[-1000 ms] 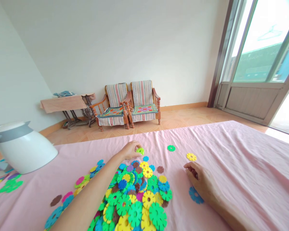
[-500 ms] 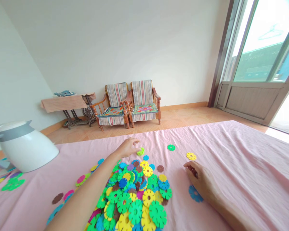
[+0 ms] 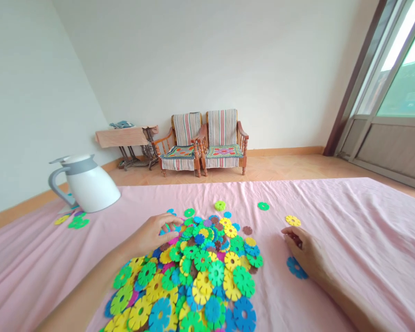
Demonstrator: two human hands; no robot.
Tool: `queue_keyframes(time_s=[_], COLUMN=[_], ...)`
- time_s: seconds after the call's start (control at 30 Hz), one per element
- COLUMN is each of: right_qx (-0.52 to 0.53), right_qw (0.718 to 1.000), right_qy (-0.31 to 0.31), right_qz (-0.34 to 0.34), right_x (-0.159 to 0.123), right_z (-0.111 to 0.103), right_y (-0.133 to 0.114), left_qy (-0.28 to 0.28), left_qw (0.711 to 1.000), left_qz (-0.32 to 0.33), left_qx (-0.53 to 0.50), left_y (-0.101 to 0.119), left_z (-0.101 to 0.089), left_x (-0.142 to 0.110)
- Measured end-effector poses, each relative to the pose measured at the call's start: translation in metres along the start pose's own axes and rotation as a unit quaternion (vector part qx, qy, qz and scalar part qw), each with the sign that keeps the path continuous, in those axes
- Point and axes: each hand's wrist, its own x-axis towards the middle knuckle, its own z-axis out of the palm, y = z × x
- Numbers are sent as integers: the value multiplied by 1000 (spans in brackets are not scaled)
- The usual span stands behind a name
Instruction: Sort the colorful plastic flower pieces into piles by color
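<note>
A heap of slotted plastic discs [image 3: 202,260], in green, yellow, blue, brown, purple and pink, covers the near middle of the table. My left hand [image 3: 155,233] is over the heap's far left edge, its fingers apart and bent, with no disc held that I can see. Beyond the heap lies a lime-green disc [image 3: 220,205], apart from the hand. On the right, my right hand [image 3: 302,244] rests on the cloth with curled fingers; something dark reddish shows inside, too hidden to name. A yellow disc [image 3: 293,221] lies just past its fingertips, and a blue disc [image 3: 296,268] beside its wrist.
A pink cloth [image 3: 349,221] covers the table. At the left stands a white jug with a grey handle [image 3: 93,186], with a few green and yellow discs [image 3: 79,222] near it. A single green disc [image 3: 263,206] lies farther back. Two wooden armchairs [image 3: 224,131] stand beyond.
My left hand has let go of the lime-green disc and drawn back toward me to the heap's left side. My right hand keeps its pose. The view has turned left.
</note>
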Motion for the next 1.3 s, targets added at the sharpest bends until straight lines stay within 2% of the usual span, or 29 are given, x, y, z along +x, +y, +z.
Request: queue_keyframes(time_s=[0.27, 0.47, 0.6, 0.77, 0.93, 1.1, 1.2, 1.3], right_qx=[7, 2, 8, 21, 26, 27, 24, 22], right_qw=[999, 1000, 1000, 1000, 1000, 1000, 1000, 999], right_qy=[29, -2, -10, 9, 2, -6, 6, 22], right_qz=[11, 1, -2, 2, 9, 6, 8, 11], right_x=[1, 2, 4, 4, 4, 4, 4, 2], right_z=[-2, 2, 4, 3, 4, 3, 1, -1], right_y=[2, 18, 25, 21, 20, 20, 13, 5], left_qy=[-28, -30, -21, -19, -19, -38, 6, 76], left_qw=[998, 997, 997, 999, 1000, 998, 999, 995], left_qz=[-63, -74, -68, -42, -22, 29, 25, -40], left_qx=[-6, -24, -6, -20, -11, -35, -20, 44], left_y=[7, 14, 22, 27, 39, 56, 42, 2], left_z=[4, 21, 28, 39, 50, 50, 41, 24], left_x=[-63, -82, -79, -68, -55, -43, -32, -22])
